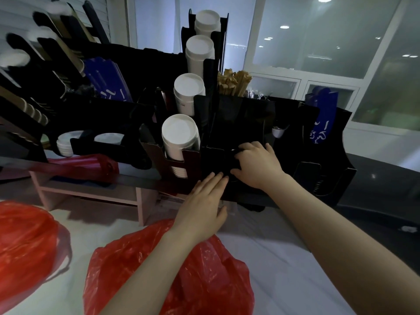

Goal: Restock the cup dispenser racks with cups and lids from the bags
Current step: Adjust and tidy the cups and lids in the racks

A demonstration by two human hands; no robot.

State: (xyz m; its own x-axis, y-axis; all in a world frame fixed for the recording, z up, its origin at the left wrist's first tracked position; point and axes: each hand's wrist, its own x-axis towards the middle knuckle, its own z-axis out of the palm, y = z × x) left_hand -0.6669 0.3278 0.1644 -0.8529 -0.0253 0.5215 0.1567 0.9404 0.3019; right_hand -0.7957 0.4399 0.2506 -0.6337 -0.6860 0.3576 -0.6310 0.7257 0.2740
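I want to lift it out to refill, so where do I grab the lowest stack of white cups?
Grip the lowest cup stack round its upper end, just under the round face, coming from above and in front. That end sticks out free and tilts toward you, while the black rack walls hem in the lower part.

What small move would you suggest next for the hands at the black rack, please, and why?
Probably ease the right hand down, seating whatever its fingers curl over in the black compartment; what it holds is too dark to tell. The left hand lies flat against the rack front, apparently steadying it.
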